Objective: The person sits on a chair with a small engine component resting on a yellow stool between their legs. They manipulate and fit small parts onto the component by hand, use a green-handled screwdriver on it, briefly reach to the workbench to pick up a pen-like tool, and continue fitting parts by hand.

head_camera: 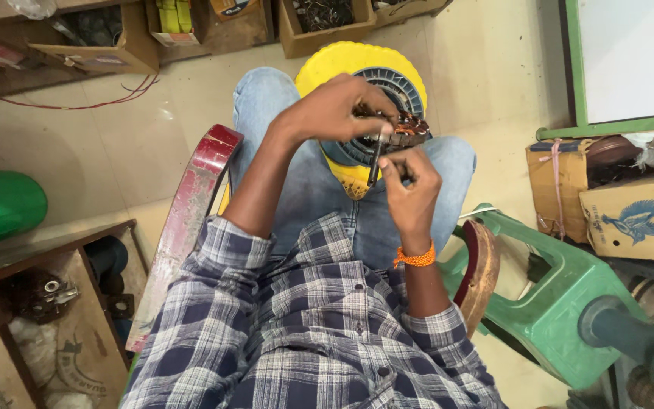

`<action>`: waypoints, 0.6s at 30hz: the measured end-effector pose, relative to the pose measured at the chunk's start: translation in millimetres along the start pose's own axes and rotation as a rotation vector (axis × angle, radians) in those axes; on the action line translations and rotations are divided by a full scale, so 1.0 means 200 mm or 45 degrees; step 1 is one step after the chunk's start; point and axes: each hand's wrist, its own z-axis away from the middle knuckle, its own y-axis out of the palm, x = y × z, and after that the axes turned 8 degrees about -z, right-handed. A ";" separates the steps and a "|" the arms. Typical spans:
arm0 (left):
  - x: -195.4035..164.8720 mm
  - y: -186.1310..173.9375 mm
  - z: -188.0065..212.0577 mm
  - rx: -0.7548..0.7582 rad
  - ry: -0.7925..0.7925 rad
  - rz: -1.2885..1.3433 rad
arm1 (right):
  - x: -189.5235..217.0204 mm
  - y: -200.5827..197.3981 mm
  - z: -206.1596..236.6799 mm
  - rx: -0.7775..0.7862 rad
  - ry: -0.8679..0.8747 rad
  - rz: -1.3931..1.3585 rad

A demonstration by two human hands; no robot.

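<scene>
Left hand (334,110) grips copper coils (406,125) on the yellow fan motor (342,72); right hand (410,182) pinches a tool (376,159), which may slip and nick the wire.

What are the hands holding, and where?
Right hand grips a dark tool at its lower end. Left hand holds the copper-wound motor part from above.

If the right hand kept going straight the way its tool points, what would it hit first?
The right hand holds a slim dark tool aimed up the picture. Its tip already looks to be at the copper windings in the yellow fan motor, just under the left hand. Depth is unclear.
</scene>
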 end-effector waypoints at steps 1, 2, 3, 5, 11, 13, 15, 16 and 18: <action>-0.03 0.01 0.03 -0.043 0.003 -0.101 | -0.05 0.00 0.02 0.004 0.120 -0.041; -0.05 0.03 0.06 -0.083 0.005 -0.202 | -0.10 0.00 0.04 0.007 0.242 -0.084; -0.08 0.05 0.09 -0.114 -0.008 -0.241 | -0.15 0.00 0.06 0.010 0.366 -0.129; -0.11 0.11 0.12 -0.174 -0.033 -0.316 | -0.21 -0.02 0.12 -0.075 0.430 -0.366; -0.14 0.29 0.15 -0.562 -0.053 -0.366 | -0.25 -0.11 0.16 -0.063 0.347 -0.463; -0.13 0.34 0.15 -0.596 -0.072 -0.392 | -0.20 -0.16 0.12 -0.072 0.279 -0.329; -0.12 0.37 0.15 -0.629 -0.082 -0.398 | -0.15 -0.22 0.06 -0.110 0.366 -0.173; -0.11 0.38 0.15 -0.645 -0.079 -0.392 | -0.12 -0.24 0.02 -0.092 0.296 -0.152; -0.10 0.39 0.15 -0.666 -0.080 -0.365 | -0.06 -0.26 -0.08 -0.063 0.150 -0.111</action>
